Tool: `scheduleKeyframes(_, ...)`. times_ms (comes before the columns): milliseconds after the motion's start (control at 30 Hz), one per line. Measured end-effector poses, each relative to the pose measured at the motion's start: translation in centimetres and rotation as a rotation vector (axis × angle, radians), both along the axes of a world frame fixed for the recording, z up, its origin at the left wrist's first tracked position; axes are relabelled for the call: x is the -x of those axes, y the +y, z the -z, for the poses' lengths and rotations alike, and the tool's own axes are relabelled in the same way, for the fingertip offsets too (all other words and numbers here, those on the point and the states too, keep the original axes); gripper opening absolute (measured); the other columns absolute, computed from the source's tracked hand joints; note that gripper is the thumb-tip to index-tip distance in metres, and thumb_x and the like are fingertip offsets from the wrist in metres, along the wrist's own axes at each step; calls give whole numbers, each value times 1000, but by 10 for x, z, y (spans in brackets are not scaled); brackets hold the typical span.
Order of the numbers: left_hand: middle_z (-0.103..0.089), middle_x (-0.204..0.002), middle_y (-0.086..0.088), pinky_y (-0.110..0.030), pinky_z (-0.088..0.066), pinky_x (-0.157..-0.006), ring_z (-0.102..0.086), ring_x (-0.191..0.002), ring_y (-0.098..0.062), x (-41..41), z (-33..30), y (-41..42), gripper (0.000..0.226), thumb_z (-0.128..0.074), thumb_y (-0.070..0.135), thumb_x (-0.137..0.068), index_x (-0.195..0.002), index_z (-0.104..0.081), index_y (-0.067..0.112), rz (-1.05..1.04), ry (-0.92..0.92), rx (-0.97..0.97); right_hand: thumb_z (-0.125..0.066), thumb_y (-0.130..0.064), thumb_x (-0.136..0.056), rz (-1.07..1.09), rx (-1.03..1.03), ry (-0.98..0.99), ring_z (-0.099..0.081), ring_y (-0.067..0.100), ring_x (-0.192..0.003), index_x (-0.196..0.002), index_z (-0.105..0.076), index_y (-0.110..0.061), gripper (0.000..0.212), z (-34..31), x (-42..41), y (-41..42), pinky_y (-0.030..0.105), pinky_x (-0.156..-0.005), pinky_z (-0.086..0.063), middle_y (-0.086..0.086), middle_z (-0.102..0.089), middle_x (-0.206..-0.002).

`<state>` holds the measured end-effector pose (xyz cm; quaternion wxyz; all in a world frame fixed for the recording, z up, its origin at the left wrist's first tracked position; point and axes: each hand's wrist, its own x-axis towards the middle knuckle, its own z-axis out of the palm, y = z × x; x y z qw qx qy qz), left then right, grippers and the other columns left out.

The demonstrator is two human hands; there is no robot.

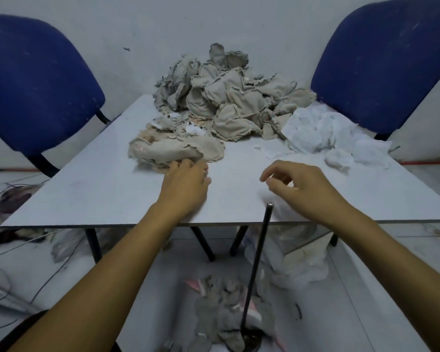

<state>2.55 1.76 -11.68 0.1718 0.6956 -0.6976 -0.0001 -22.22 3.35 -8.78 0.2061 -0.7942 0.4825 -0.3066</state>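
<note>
A big heap of beige fabric pieces [226, 97] lies at the back of the white table [99, 194]. Nearer to me sits a flatter stack of the same beige pieces [175, 148]. My left hand [186, 186] lies on the table with its fingertips at the near edge of that stack; whether they grip a piece is hidden. My right hand [300, 189] hovers over the bare tabletop, fingers loosely curled, holding nothing. White stuffing and thin white fabric [328, 138] lie at the right.
Two blue chairs [36, 92] [381, 62] stand at the back left and back right. A thin black rod [258, 262] rises from a base on the floor to the table's front edge. Grey scraps [221, 313] and cables [23, 275] lie on the floor.
</note>
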Motion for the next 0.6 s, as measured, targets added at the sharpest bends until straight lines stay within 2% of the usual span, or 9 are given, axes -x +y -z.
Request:
scheduleKeyframes(100,-42,-133,-15,-47,-34,-96,-36,-121,-39,-1,-2,3,27,-50,20,-98,-125,-54,20,-154,-18,107,-59,-20,-94,-54,-48,85,-61,4,-83,-96,-70,-29,14,8,-8,1,21,-74,-45,-12,-66,-88)
scheduleKeyframes(167,-37,-135,-18,-50,-34,-98,-34,-123,-41,-3,-3,6,25,-48,18,-96,-121,-53,18,-267,6,25,-58,-18,-93,-69,-35,158,-58,8,-84,-98,-71,-27,16,13,-12,0,27,-77,-46,-8,-65,-90)
scheduleKeyframes(200,-40,-132,-19,-48,-37,-98,-37,-120,-41,-4,-2,6,24,-47,14,-96,-118,-55,14,-245,32,12,-58,-17,-93,-66,-28,175,-57,10,-83,-99,-71,-26,17,16,-14,-1,30,-78,-47,-6,-63,-90)
scheduleKeyframes(267,-51,-116,-17,-43,-45,-89,-48,-107,-36,-4,-3,8,18,-49,3,-91,-105,-61,6,-116,147,117,-58,-16,-93,-45,-26,148,-55,8,-80,-101,-70,-26,17,21,-15,-2,33,-78,-48,-6,-61,-89)
scheduleKeyframes(333,-60,-96,-10,-38,-47,-77,-55,-91,-26,4,-13,13,15,-53,-6,-85,-88,-63,5,26,300,236,-59,-17,-93,-22,-19,79,-55,5,-79,-109,-67,-30,22,23,-16,-5,31,-77,-48,-8,-61,-93)
scheduleKeyframes(400,-64,-84,-3,-29,-46,-70,-58,-80,-17,19,-24,20,18,-56,-9,-82,-84,-64,6,232,400,273,-62,-22,-93,-13,-20,-37,-57,5,-80,-124,-56,-36,35,24,-17,-8,25,-75,-47,-6,-60,-103)
scheduleKeyframes(467,-66,-78,1,-25,-47,-66,-60,-73,-13,34,-31,28,19,-58,-8,-79,-86,-66,8,411,444,286,-66,-31,-92,-19,-57,-161,-58,10,-94,-137,-42,-42,53,23,-19,-9,21,-76,-44,-1,-55,-115)
scheduleKeyframes(533,-66,-81,-2,-31,-49,-68,-60,-77,-18,39,-32,29,18,-57,-6,-77,-86,-66,8,411,406,445,-69,-38,-90,-41,-102,-199,-53,15,-109,-144,-31,-46,67,22,-22,-10,25,-83,-45,2,-51,-125)
scheduleKeyframes(600,-59,-98,-5,-35,-44,-79,-53,-98,-24,34,-31,25,20,-59,4,-80,-97,-65,12,185,307,525,-68,-44,-89,-29,-78,-88,-47,21,-119,-150,-27,-43,74,22,-25,-8,36,-96,-44,4,-50,-130)
